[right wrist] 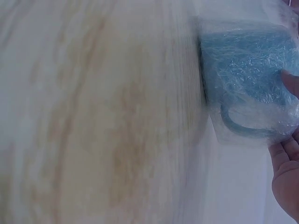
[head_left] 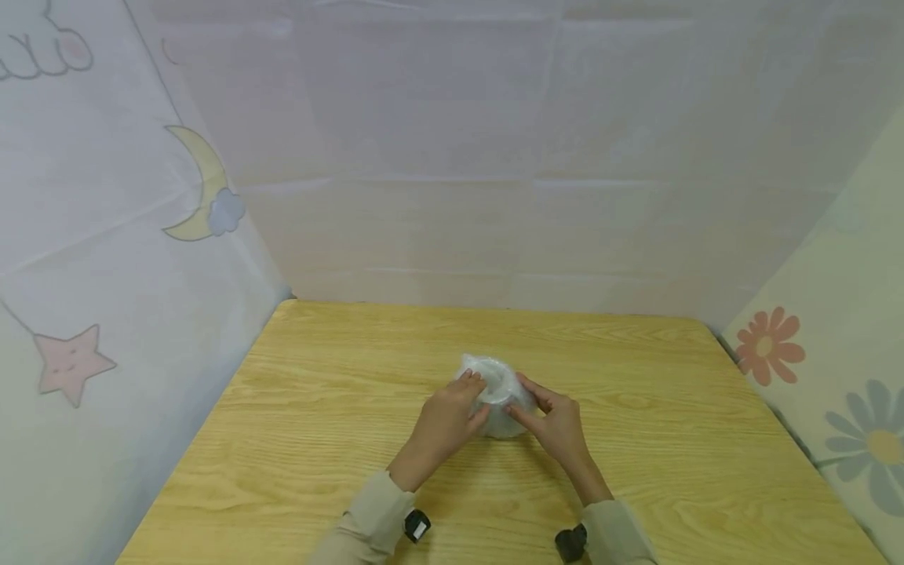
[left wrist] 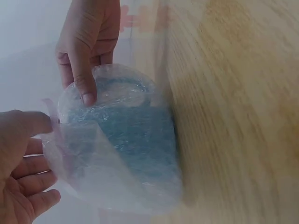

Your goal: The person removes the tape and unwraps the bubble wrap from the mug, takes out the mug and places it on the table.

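Nearest, pale sleeves (head_left: 370,510) are worn at both wrists, and a small dark device (head_left: 417,525) is seen beside each cuff. Beyond them, both hands are brought to a single thing, a mug (right wrist: 243,60) enclosed in clear plastic wrap (head_left: 503,425), its blue colour seen through the layers. The mug is stood upright on the tabletop, between the hands, with its handle (right wrist: 243,129) turned toward the right.

By the right hand (head_left: 563,428) the wrapped mug is grasped on its handle side: the thumb is pressed to the near face and the other fingers are bent behind. The left hand (head_left: 443,420) is laid at the upper edge, where its thumb is set against the wrap; whether anything is pinched there cannot be told, since a fingertip is hidden by the plastic.

Farther off, the wood-grain table (head_left: 339,361) is bordered by printed sheets. On the left, a pink star (head_left: 74,362) and a yellow moon (head_left: 212,169) are shown; on the right, a grey-blue flower (head_left: 847,431) and a red one are shown. At the back, a creased pale sheet (head_left: 452,141) is hung.
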The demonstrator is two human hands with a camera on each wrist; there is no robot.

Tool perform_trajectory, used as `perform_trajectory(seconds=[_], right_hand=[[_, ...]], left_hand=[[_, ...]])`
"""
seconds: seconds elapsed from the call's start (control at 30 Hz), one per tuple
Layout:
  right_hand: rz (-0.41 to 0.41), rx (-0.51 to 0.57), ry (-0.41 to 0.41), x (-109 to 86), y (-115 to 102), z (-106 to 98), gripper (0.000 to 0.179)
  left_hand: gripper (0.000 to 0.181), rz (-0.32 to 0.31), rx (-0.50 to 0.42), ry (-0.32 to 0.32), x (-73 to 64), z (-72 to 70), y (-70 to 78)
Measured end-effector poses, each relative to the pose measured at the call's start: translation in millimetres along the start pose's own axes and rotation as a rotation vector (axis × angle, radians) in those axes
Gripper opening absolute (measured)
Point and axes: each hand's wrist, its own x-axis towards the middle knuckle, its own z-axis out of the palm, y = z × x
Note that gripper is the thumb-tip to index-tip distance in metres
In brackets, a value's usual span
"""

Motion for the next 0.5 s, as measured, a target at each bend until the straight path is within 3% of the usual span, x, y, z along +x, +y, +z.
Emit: perform_trajectory(seconds=[0.27,0.5], right_hand=[[0.003,-0.012,-0.004,-1.0,-34.3,-5.2,0.048],[-0.003,-0.010,-0.020,-0.6,-36.6,-6.1,0.048]], left_hand=[[0.037,0.047,0.216,-0.104,10.8,-1.6,8.6],[0.025,0.036,0.325,-0.162,16.8,-3.9,14.9]])
